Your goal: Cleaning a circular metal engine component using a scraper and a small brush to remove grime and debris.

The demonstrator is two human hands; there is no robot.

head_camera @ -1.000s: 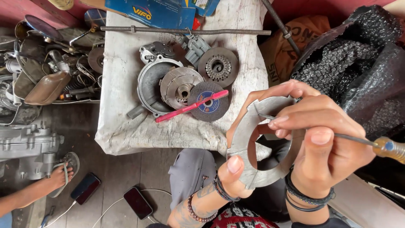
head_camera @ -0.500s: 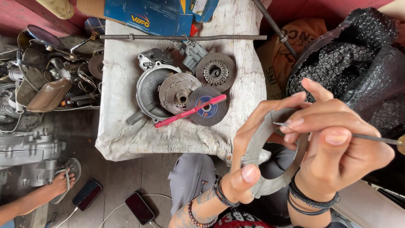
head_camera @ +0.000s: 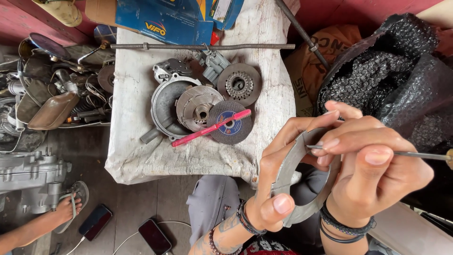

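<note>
Grey ring [head_camera: 288, 174], pink toothbrush [head_camera: 211, 127]

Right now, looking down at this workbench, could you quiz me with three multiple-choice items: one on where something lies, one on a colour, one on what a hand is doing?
1. Where does the toothbrush lie?
A. across the round metal parts on the white cloth
B. on the floor
C. in the black bag

2. What colour is the toothbrush?
A. green
B. pink
C. white

3. What is the left hand doing?
A. resting flat on the cloth
B. gripping a grey metal ring
C. holding a phone

Answers: 1 A, it rests over the discs; 2 B, handle and bristles are pink; 3 B, thumb and fingers clasp the ring while the right hand holds a thin tool to it.
</note>
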